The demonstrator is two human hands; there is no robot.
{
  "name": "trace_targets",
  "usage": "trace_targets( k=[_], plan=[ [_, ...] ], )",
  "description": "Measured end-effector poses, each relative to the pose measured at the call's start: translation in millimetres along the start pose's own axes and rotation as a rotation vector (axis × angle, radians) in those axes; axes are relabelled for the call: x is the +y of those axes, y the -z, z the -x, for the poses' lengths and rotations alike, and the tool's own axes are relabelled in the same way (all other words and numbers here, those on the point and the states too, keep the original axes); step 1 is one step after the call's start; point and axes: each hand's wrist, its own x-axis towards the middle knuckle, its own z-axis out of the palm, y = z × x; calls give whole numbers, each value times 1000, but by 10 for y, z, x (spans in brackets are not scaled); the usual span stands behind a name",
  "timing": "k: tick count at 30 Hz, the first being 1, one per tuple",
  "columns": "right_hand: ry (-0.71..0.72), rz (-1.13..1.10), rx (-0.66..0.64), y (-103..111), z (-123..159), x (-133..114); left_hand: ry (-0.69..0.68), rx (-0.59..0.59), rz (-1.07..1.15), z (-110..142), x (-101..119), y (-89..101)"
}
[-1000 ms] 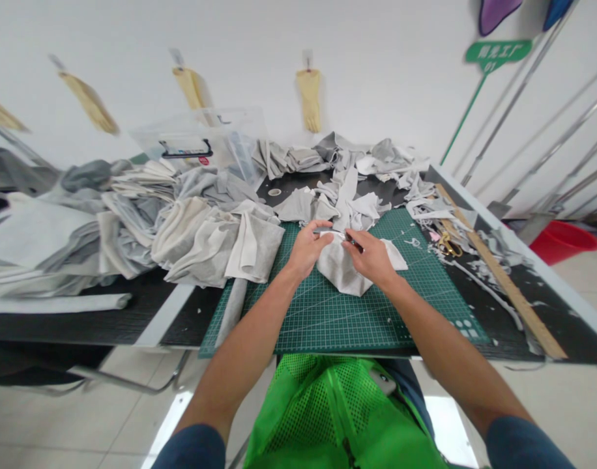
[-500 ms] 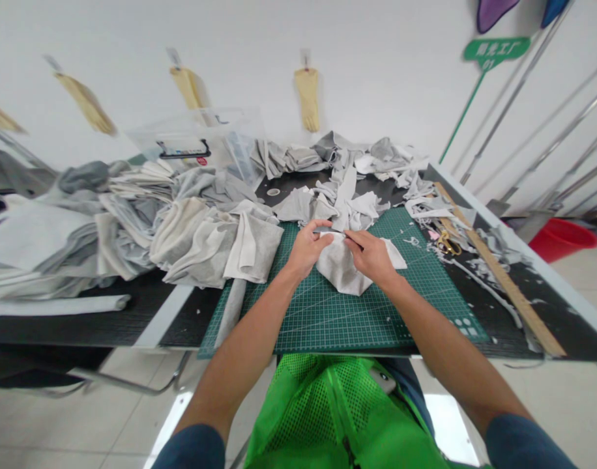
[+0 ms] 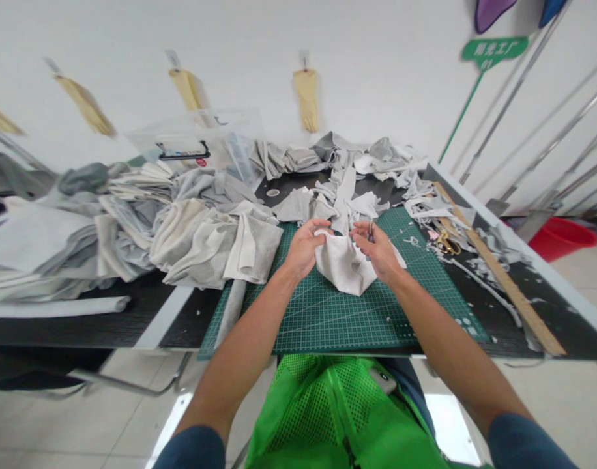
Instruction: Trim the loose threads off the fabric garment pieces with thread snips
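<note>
A pale grey-white piece of cloth (image 3: 347,267) hangs between my hands over the green cutting mat (image 3: 328,326). My left hand (image 3: 303,249) pinches its upper left edge between thumb and fingers, and a narrow strip of the edge curls up there. On the other side, my right hand (image 3: 375,247) is curled around a small dark tool (image 3: 371,232), too small to identify. Those right fingertips are close to the cloth's upper right edge; I cannot tell whether they touch it.
Folded grey cloths (image 3: 195,241) are heaped on the left, before a clear plastic box (image 3: 201,140). Scraps (image 3: 305,205) lie beyond my hands. To the right are gold-handled scissors (image 3: 448,243), a wooden ruler (image 3: 504,273) and, off the table, a red bucket (image 3: 562,238).
My hands, close together before, have moved apart, the right one outward to the right. The cloth's upper edge now shows between them, and the dark tool has turned more upright.
</note>
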Motion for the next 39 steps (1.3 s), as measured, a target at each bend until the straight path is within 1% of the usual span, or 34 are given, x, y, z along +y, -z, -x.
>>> trace_targets(
  k=[3, 5, 6, 11, 14, 16, 18, 21, 22, 24, 26, 27, 29, 31, 33, 34, 35, 37, 39],
  plan=[
    [-102, -156, -105, -8, 28, -70, -1, -55, 65, 18, 31, -14],
    [-153, -199, -183, -13, 40, -111, -7, -74, 100, 24, 49, -11],
    [-160, -208, -203, -15, 44, -127, -10, -81, 110, 26, 57, -6],
    [-158, -213, -211, -13, 62, -154, -21, -115, 151, 43, 98, 25],
    [-159, -170, -292, -2, 74, -142, -14, -109, 155, 40, 118, 41],
    [-144, -104, -347, 15, 77, -131, -19, -73, 126, 10, 116, 72],
    [-134, -45, -363, 43, 72, -123, -55, 6, 68, -45, 96, 128],
    [-110, -67, -309, 93, 57, -135, -138, 172, -88, -135, 41, 229],
    [-100, -104, -286, 106, 53, -148, -144, 206, -147, -155, 20, 254],
    [-92, -198, -250, 117, 52, -189, -112, 219, -218, -171, -14, 277],
    [-104, -285, -225, 103, 62, -241, -39, 166, -199, -153, -33, 264],
    [-112, -324, -214, 88, 70, -267, 15, 112, -166, -133, -37, 248],
    [-125, -396, -184, 53, 85, -310, 154, -54, -101, -80, -36, 214],
    [-139, -474, -139, 25, 89, -330, 292, -264, -88, -23, -32, 190],
    [-153, -552, -71, 17, 74, -324, 380, -435, -172, 23, -28, 180],
    [-157, -583, -32, 22, 60, -314, 401, -484, -248, 38, -28, 179],
    [-159, -607, 4, 32, 41, -302, 409, -502, -331, 48, -27, 180],
    [-158, -635, 63, 61, -3, -278, 385, -449, -426, 54, -28, 186],
    [-164, -646, 87, 91, -45, -257, 343, -348, -350, 52, -27, 195]
  ],
)
